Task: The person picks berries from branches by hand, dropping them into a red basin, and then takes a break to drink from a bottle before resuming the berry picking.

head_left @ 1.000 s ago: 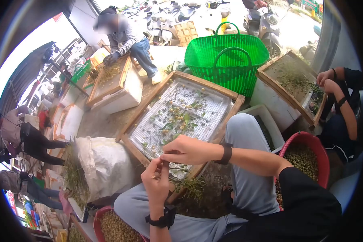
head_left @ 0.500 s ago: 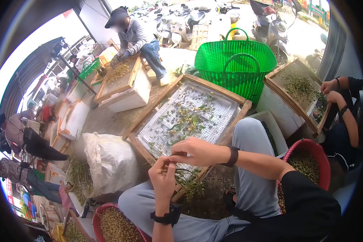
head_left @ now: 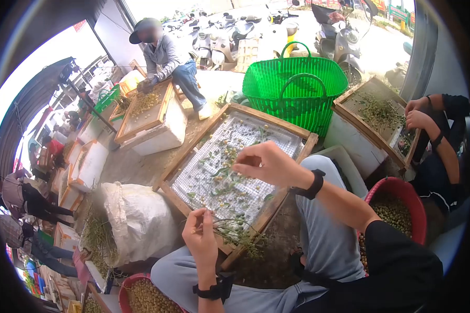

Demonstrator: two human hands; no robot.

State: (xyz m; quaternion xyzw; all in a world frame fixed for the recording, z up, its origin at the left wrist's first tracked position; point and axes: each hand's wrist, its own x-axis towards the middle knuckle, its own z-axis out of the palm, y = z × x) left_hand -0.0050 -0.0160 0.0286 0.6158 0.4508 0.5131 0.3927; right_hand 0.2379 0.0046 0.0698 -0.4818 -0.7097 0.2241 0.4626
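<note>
My left hand [head_left: 199, 232] pinches a green stem cluster [head_left: 243, 232] with small round fruits, which hangs to the right over the near corner of a wood-framed mesh screen [head_left: 266, 221]. Above the screen's middle, my right hand [head_left: 258, 164] has thumb and fingertips together; whatever they hold, if anything, is too small to make out. Loose fruits, leaves and stem bits [head_left: 227, 167] lie scattered on the white mesh beneath it. Both wrists wear black bands.
A green basket [head_left: 295, 88] stands behind the screen. Red tubs of fruit [head_left: 423, 208] flank my knees. A white sack [head_left: 141, 216] is at the left. A co-worker [head_left: 167, 60] sits at another screen [head_left: 151, 115]; another person's hands [head_left: 420, 112] work at a right-hand screen [head_left: 344, 107].
My right hand has moved away from my left, up and right over the screen. My left hand, still pinching the stems, has shifted slightly left and down.
</note>
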